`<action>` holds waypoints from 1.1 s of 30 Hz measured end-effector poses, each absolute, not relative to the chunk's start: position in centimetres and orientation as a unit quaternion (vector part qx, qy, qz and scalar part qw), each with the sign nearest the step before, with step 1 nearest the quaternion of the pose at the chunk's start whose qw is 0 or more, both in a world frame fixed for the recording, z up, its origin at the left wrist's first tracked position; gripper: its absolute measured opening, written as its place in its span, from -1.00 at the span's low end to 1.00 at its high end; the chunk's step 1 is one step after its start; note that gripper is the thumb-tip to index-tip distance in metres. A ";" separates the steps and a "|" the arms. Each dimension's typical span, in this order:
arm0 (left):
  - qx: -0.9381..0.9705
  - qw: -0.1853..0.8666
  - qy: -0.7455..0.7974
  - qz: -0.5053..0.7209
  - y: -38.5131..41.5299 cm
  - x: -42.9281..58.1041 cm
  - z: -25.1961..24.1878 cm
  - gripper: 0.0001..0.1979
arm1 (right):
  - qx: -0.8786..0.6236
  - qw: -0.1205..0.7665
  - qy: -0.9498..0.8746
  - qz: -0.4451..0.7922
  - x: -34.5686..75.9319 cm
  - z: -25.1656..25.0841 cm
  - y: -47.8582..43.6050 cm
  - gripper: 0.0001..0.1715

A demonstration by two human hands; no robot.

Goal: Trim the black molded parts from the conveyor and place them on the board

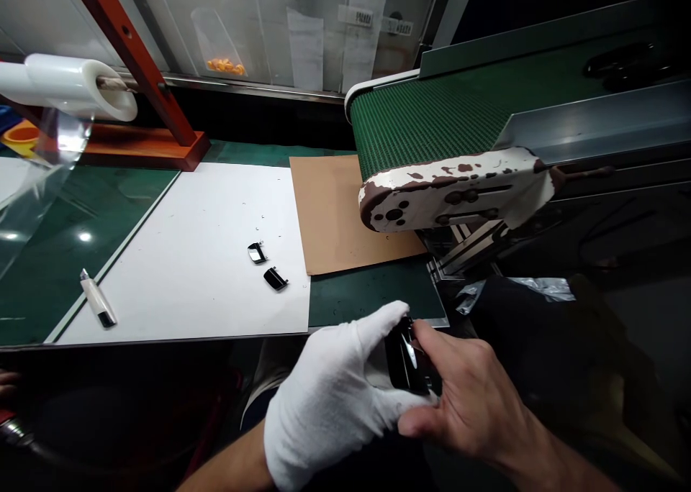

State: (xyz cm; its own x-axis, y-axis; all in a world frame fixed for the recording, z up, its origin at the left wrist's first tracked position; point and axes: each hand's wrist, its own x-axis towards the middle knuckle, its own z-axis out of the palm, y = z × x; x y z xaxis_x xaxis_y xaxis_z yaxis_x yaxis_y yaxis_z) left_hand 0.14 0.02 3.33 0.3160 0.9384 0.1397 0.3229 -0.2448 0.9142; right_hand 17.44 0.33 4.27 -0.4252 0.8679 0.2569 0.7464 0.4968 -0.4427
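Note:
My left hand [324,406], in a white cotton glove, and my bare right hand [464,398] grip a glossy black plastic piece [404,355] between them near the bottom of the view. The fingers of both hands cover part of it, so its full shape is hidden. Ahead of my hands, two smaller glossy black pieces [257,253] [276,279] lie apart on a white sheet [183,262]. Neither hand touches them.
A green-belted conveyor [426,125] with a chipped white end juts in at the right, above brown paper [329,219]. A white-capped tube [98,299] lies on the sheet. A roll of clear film [80,85] hangs at the upper left.

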 end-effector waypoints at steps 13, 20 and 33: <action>0.683 0.421 0.457 0.384 0.2 0.3 2.9 -0.31 | -0.460 0.269 -0.846 0.030 17.1 2.8 0.5 -0.09; 0.688 0.398 0.466 0.389 0.4 0.3 2.3 -0.32 | -0.441 0.271 -0.855 0.007 17.1 1.8 0.8 -0.05; 0.661 0.435 0.508 0.342 0.6 0.2 1.7 -0.25 | -0.430 0.285 -0.856 -0.040 16.9 1.2 1.1 -0.14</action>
State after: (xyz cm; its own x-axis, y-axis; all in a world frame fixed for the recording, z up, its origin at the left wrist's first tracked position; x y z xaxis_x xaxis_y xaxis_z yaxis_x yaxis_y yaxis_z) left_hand 0.20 0.61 1.70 0.2509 0.9680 0.0100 0.3739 -0.1064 0.9214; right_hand 16.94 1.10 1.16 -0.4679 0.7134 0.5217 0.7587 0.6270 -0.1769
